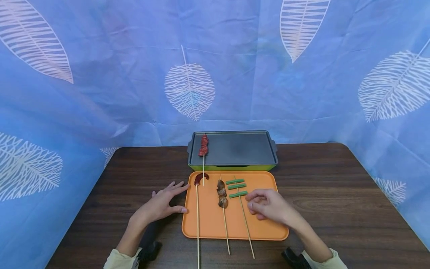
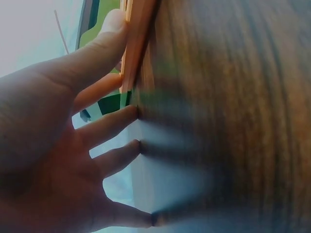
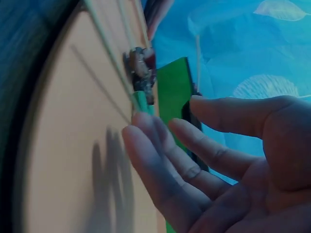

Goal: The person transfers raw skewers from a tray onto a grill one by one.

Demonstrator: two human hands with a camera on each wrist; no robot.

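Observation:
My left hand [image 1: 161,203] is spread at the left edge of the orange tray [image 1: 209,226]. Its thumb and index finger touch the rim, and the other fingertips meet the table in the left wrist view. Above the tray's right side is my right hand [image 1: 270,205], fingers loosely bent and holding nothing. Nearest to it lies a skewer of green sticks [image 1: 237,194]. Left of that is a skewer with brown, mushroom-like pieces [image 1: 221,194], then one with a dark red curved piece [image 1: 198,178]. A red meat skewer [image 1: 203,145] lies on the grill plate [image 1: 240,147].
The grill plate sits on a green base [image 1: 235,168] just behind the tray. Stick ends of the tray's skewers pass over its front edge. The dark wooden table [image 1: 336,201] extends on both sides, with a blue leaf-patterned cloth [image 1: 231,93] hanging behind.

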